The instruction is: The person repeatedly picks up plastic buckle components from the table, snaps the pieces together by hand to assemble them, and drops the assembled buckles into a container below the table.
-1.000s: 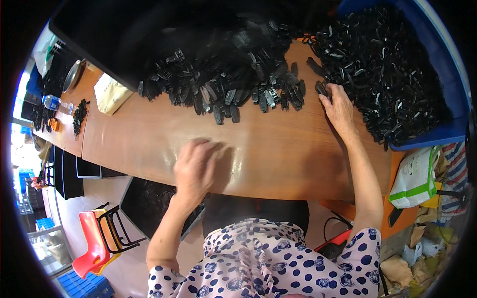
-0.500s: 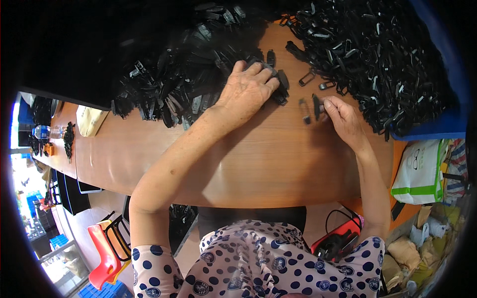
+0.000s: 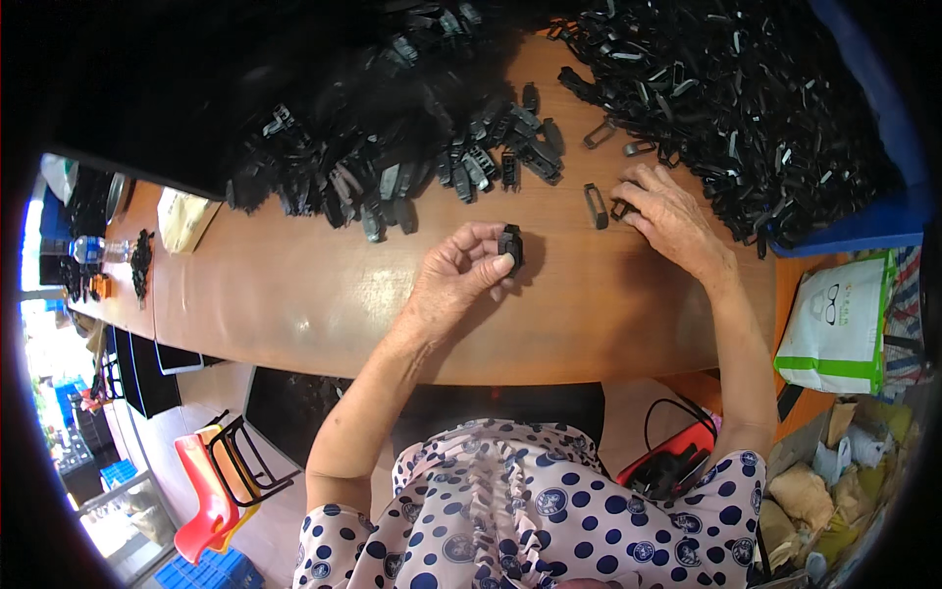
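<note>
My left hand is over the middle of the table, pinching a small black plastic part upright between thumb and fingers. To its right, my right hand is palm down with curled fingers on a small dark frame piece, partly hidden by the fingertips. Just left of those fingers a slim black oblong frame lies apart on the wood. Beyond my left hand spreads a heap of black plastic parts. A larger pile of black frame pieces lies beyond my right hand.
The wooden table curves along its near edge. A blue tray rim bounds the right pile. Right of the table stands a white and green bag. A pale cloth-like bundle and a plastic bottle sit at the left.
My left hand has drawn back from the far heap toward me, with the black plastic part in its grip. My right hand has turned palm down and shifted slightly; the oblong frame beside it no longer looks blurred.
</note>
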Demonstrator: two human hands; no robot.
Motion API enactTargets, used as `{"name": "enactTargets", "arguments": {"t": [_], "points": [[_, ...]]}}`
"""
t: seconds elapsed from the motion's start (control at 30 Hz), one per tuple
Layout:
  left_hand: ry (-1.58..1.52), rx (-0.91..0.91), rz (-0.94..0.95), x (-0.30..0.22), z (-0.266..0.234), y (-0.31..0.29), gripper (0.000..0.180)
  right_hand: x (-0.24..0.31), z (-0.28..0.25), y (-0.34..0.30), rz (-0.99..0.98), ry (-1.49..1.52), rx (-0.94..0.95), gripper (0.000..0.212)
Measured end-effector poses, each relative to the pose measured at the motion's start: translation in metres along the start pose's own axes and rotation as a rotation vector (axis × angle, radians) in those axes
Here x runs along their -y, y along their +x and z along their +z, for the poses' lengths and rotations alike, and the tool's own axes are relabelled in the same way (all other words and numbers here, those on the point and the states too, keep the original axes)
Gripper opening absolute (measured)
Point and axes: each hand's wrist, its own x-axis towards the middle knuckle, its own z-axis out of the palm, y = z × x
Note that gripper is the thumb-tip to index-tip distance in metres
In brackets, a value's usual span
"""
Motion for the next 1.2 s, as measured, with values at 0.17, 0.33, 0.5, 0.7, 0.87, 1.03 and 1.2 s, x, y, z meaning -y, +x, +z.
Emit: {"name": "enactTargets", "arguments": {"t": [0.17,0.33,0.5,0.7,0.87,1.03,1.2], "points": [[-0.097,0.011,0.059,0.017,0.000,-0.028,0.025,0.011,0.011,-0.007,0.172,0.400,-0.133,0.027],[0.043,0.018,0.287,0.032,-0.018,-0.059,0.025,0.102,0.010,-0.021,0.334,1.645,0.074,0.029],[0.284,-0.023,0.347,0.026,-0.023,-0.088,0.023,0.156,0.018,-0.027,0.294,1.685,0.201,0.021],[0.573,-0.043,0.529,0.017,-0.030,-0.113,0.021,0.182,0.019,-0.027,0.173,1.538,0.352,0.014],[0.667,-0.011,0.595,0.007,-0.031,-0.119,0.023,0.188,0.018,-0.026,0.174,1.533,0.354,0.013],[0.738,-0.087,0.675,-0.001,-0.037,-0.144,0.020,0.202,0.012,-0.019,0.122,1.347,0.452,0.014],[0.763,-0.143,0.829,0.032,-0.027,-0.169,0.022,0.218,0.011,-0.045,0.173,1.235,0.432,0.019]]}}
